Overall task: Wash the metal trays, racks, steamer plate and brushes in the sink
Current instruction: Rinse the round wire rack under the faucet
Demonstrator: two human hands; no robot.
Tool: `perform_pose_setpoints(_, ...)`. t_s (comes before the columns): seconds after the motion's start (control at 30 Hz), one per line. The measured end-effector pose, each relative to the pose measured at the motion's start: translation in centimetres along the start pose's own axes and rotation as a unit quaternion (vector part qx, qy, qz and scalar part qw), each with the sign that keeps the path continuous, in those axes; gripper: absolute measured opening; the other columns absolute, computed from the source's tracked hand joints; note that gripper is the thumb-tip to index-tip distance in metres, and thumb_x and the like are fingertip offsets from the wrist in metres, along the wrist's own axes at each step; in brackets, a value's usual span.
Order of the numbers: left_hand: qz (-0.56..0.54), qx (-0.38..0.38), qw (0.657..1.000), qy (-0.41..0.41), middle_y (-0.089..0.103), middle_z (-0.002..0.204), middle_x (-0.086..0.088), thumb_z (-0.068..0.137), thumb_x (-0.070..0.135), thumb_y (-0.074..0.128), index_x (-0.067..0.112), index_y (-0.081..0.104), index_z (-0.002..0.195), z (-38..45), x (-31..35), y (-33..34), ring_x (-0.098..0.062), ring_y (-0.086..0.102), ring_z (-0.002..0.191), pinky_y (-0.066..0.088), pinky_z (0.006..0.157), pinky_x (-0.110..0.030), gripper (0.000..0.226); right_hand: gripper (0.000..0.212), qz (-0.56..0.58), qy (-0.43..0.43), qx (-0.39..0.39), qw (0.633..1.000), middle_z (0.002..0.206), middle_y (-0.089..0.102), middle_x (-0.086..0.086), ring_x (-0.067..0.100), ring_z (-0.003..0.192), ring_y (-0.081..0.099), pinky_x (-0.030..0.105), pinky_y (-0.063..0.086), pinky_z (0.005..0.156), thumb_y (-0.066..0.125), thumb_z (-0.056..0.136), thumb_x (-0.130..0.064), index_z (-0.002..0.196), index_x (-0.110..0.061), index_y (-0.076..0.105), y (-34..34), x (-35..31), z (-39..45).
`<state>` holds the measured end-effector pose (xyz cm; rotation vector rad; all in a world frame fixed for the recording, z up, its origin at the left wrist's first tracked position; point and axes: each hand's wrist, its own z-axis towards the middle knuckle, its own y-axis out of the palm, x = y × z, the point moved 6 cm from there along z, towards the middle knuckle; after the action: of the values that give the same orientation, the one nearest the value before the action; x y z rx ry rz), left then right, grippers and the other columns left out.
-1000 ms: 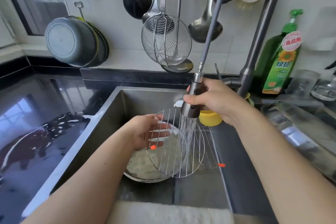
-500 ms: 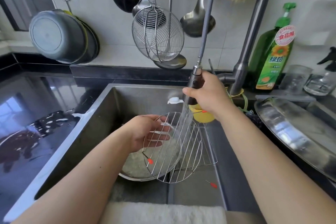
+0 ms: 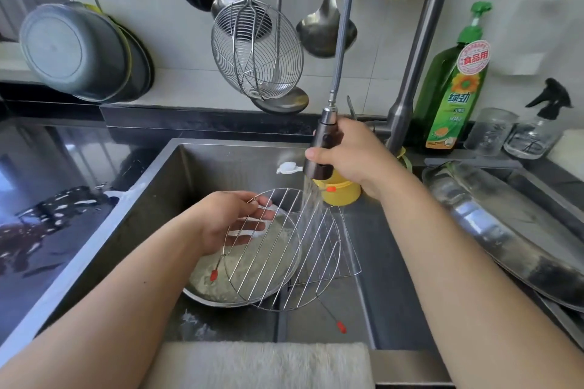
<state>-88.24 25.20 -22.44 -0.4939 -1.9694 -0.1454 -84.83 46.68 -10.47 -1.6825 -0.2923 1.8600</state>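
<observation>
Left hand (image 3: pixel 232 221) gripping the round wire rack (image 3: pixel 284 249) by its upper-left rim, fingers behind the wires and thumb curled over the edge; right hand (image 3: pixel 354 155) wrapped tight round the pull-out sprayer head (image 3: pixel 322 148), thumb across the front, water running.

Biggest to smallest, then:

Sink (image 3: pixel 151 186): steel, wet, with suds down near the front edge. Holds most of what's left to do.

Large metal tray (image 3: pixel 505 230): parked on the right-hand counter, outside the sink, tilted. Probably already rinsed, but hard to say from this angle.

Round metal pan (image 3: pixel 221 294): sitting on the sink floor under the rack, full of cloudy water. Looks not yet finished.

Round wire rack: held tilted above that pan, spray hitting its upper right part. Red-tipped legs sticking out at top, lower left and lower right. Mid-rinse, by the look of it.

Second, square-cornered rack (image 3: pixel 350 262): lying behind the round one, waiting its turn.

No brushes spotted for sure in the sink. So roughly partway through, going by this.

Pose: both forearms reaching forward over the sink, left wrist turned palm-up-ish behind the rack, right wrist bent down to aim the spray.
</observation>
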Motion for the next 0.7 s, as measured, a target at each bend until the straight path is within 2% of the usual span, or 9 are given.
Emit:
perform_pose_setpoints(0.17,0.024,0.007,1.0,0.001,0.08,0.107,-0.004,0.109,0.011,0.046,0.019,0.072,0.108,-0.1,0.0,0.0,-0.021,0.073,0.095,0.045,0.088,-0.04,0.027,0.034,-0.001,-0.001,-0.028,1.0,0.104,0.07,-0.004,0.018,0.1,0.066,0.038,0.051,0.093,0.085,0.08,-0.025,0.108,-0.021,0.065,1.2,-0.7,-0.1)
perform_pose_setpoints(0.27,0.019,0.023,1.0,0.002,0.08,0.102,-0.004,0.108,0.01,0.046,0.018,0.072,0.105,-0.1,0.1,-0.5,-0.023,0.074,0.093,0.045,0.089,-0.041,0.027,0.033,-0.053,0.003,-0.006,0.999,0.103,0.068,-0.004,0.02,0.098,0.064,0.033,0.048,0.085,0.083,0.082,-0.028,0.107,-0.022,0.063,-0.2,-0.3,-0.1)
perform_pose_setpoints(0.37,0.011,0.041,0.999,-0.002,0.08,0.096,-0.005,0.109,0.009,0.044,0.016,0.071,0.106,0.2,0.1,-1.5,-0.023,0.075,0.086,0.049,0.089,-0.043,0.028,0.035,-0.1,0.022,0.003,0.995,0.107,0.066,-0.002,0.023,0.1,0.063,0.039,0.051,0.091,0.083,0.082,-0.031,0.109,-0.023,0.062,-1.8,0.3,0.1)
perform_pose_setpoints(0.47,-0.02,0.056,0.998,-0.01,0.078,0.093,-0.005,0.11,0.01,0.042,0.016,0.069,0.107,0.4,-0.1,-2.4,-0.024,0.077,0.087,0.056,0.082,-0.043,0.027,0.035,-0.1,0.036,-0.019,0.994,0.107,0.066,-0.002,0.023,0.1,0.063,0.046,0.052,0.096,0.084,0.081,-0.031,0.107,-0.025,0.061,-2.1,0.3,-0.1)
perform_pose_setpoints(0.6,-0.09,0.075,0.993,-0.018,0.074,0.099,-0.013,0.112,0.01,0.037,0.01,0.064,0.112,0.1,-0.2,-2.9,-0.031,0.077,0.085,0.062,0.066,-0.047,0.027,0.03,-0.053,0.023,-0.054,0.997,0.098,0.069,-0.004,0.02,0.095,0.066,0.047,0.054,0.096,0.087,0.078,-0.027,0.094,-0.025,0.062,-0.7,-0.8,-0.7)
perform_pose_setpoints(0.7,-0.119,0.088,0.989,-0.014,0.073,0.098,-0.014,0.113,0.011,0.036,0.008,0.062,0.115,0.0,-0.1,-2.9,-0.03,0.078,0.081,0.064,0.061,-0.048,0.027,0.033,-0.036,0.015,-0.085,0.996,0.098,0.07,0.0,0.023,0.096,0.068,0.049,0.056,0.094,0.088,0.076,-0.025,0.096,-0.023,0.062,0.5,-1.5,-0.9)
